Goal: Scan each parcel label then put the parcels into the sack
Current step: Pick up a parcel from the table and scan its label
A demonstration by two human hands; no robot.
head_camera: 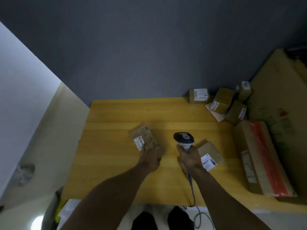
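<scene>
Centrally, left hand [150,157], fingers spread, presses small brown cardboard parcel [147,138]; right hand [189,159] grip wraps black-and-white handheld scanner [183,138].

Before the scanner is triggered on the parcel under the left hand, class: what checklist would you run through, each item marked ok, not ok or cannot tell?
1. Scanner gripped in the right hand: ok.
2. Left hand steadying the parcel, fingers flat on it: ok.
3. That parcel's label facing up: ok.
4. Scanner head aimed at that label: cannot tell.
5. Second parcel by the right hand, label up, ready next: ok.
6. Sack within reach: cannot tell, none seen in view.
</scene>
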